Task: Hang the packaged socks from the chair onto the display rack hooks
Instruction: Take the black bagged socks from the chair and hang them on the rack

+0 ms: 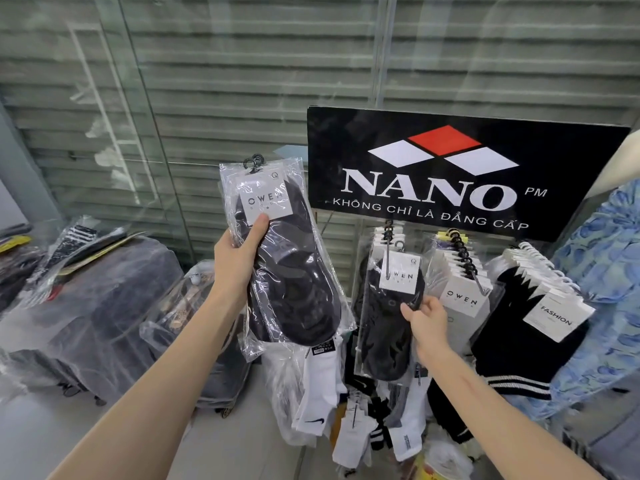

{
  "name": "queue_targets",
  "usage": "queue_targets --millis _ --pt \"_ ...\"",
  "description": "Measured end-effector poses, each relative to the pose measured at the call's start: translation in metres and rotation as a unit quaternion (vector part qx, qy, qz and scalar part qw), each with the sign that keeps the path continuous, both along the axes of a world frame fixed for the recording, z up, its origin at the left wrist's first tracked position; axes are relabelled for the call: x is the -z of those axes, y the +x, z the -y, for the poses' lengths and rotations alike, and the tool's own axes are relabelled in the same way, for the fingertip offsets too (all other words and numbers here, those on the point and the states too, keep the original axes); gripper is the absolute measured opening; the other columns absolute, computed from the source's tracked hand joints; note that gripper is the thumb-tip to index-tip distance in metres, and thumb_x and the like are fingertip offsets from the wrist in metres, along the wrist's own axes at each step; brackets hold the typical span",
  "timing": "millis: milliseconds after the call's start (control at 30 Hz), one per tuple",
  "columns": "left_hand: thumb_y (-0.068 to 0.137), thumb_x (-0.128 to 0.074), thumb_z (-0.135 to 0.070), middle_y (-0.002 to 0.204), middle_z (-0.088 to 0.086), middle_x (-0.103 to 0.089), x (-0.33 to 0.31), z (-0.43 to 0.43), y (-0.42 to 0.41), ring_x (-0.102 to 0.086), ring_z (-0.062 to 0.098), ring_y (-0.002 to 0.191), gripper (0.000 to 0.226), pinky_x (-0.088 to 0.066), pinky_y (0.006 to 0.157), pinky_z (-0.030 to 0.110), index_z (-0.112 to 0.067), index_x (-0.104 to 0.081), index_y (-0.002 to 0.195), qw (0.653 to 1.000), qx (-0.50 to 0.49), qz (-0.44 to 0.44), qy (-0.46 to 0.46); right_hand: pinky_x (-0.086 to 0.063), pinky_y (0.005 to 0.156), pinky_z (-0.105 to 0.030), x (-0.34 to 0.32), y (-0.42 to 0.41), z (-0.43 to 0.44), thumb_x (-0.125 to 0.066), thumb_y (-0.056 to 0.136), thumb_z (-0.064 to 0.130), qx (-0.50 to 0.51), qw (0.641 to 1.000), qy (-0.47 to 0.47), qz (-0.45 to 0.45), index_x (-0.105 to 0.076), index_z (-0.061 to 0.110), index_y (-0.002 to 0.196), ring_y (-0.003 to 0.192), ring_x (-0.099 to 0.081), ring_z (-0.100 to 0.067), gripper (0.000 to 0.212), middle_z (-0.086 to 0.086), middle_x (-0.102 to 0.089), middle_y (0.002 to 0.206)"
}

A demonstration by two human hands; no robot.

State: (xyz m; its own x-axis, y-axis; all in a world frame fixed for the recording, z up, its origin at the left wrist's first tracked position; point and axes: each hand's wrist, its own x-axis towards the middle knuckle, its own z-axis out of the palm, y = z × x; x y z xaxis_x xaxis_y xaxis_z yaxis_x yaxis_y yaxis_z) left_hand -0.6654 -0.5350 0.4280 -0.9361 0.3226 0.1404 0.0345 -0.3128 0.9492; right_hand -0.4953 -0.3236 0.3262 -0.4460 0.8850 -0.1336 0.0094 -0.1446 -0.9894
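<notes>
Presently, the left hand (pixel 239 258) was clamped on a stack of packaged socks (pixel 287 268), thumb pressed on the white "OWEN" card and fingers hidden behind the clear plastic. This stack was held upright, to the left of the black NANO sign (pixel 450 171) and level with its lower edge, with the black hanger hooks (pixel 254 162) at the top of the stack free of any rack hook.

The right hand (pixel 427 320) was below the NANO sign, its fingers closed on the side of a hanging sock pack (pixel 389 317) of black socks. That pack hung from a metal rack hook (pixel 389 244) directly under the sign's left half. Just right of it, still under the sign, a second hook (pixel 464 258) carried a dense row of OWEN packs (pixel 462 299). Farther right, below the sign's right end, a row of black socks with "FASHION" tags (pixel 554 318) hung from white hangers.

Beneath the hanging packs, white and striped socks (pixel 322 393) hung on lower hooks. Well to the left of the sign, plastic-wrapped goods (pixel 86 306) sat in front of a glass panel (pixel 149 133).
</notes>
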Motion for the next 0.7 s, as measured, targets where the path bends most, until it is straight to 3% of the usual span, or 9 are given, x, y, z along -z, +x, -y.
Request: queue_targets --millis 200,333,500,600,700 --pt "0.078 -0.074 -0.04 0.081 -0.004 -0.077 -0.002 -0.002 0.001 -0.074 0.013 0.075 0.036 -0.057 0.06 0.024 -0.016 -0.066 0.103 1.0 0.013 0.008 0.012 -0.043 0.098 -0.032 -0.009 -0.007 -0.004 -0.05 0.089 -0.007 -0.029 0.997 0.07 0.033 -0.047 0.007 0.101 0.104 -0.054 -0.016 0.019 -0.004 -0.059 0.111" --pt "0.08 -0.073 -0.038 0.08 -0.004 -0.077 -0.002 -0.003 0.002 -0.074 0.013 0.074 0.035 -0.057 0.06 0.023 -0.014 -0.066 0.104 1.0 0.01 0.007 0.01 -0.042 0.077 -0.019 -0.01 -0.009 -0.005 -0.052 0.089 -0.002 -0.03 0.981 0.15 0.118 -0.051 0.009 0.105 0.093 -0.052 -0.013 0.02 0.001 -0.058 0.098" --pt "0.08 -0.073 -0.037 0.084 0.0 -0.077 -0.001 -0.006 0.006 -0.073 0.014 0.076 0.042 -0.056 0.061 0.022 -0.008 -0.066 0.11 1.0 0.012 0.001 0.003 -0.035 0.079 -0.024 -0.008 -0.015 -0.006 -0.052 0.089 0.002 -0.008 0.965 0.188 0.181 -0.053 0.01 0.107 0.089 -0.045 -0.017 0.02 -0.004 -0.06 0.099" --pt "0.08 -0.073 -0.039 0.091 0.003 -0.076 -0.001 -0.009 0.009 -0.073 0.016 0.08 0.047 -0.058 0.069 0.026 -0.007 -0.065 0.113 1.0 0.017 -0.005 -0.007 -0.036 0.075 -0.028 -0.013 -0.02 -0.006 -0.047 0.092 0.006 -0.03 0.962 0.16 0.218 -0.046 0.005 0.119 0.088 -0.044 -0.021 0.027 -0.014 -0.058 0.113" --pt "0.077 -0.074 -0.042 0.101 0.006 -0.075 0.0 -0.011 0.012 -0.071 0.023 0.093 0.05 -0.055 0.09 0.041 -0.01 -0.065 0.114 1.0 0.02 -0.004 -0.012 -0.037 0.085 -0.033 -0.029 -0.022 -0.007 -0.041 0.095 0.009 -0.106 0.961 0.052 0.25 -0.024 -0.005 0.137 0.104 -0.044 -0.024 0.047 -0.014 -0.045 0.123"
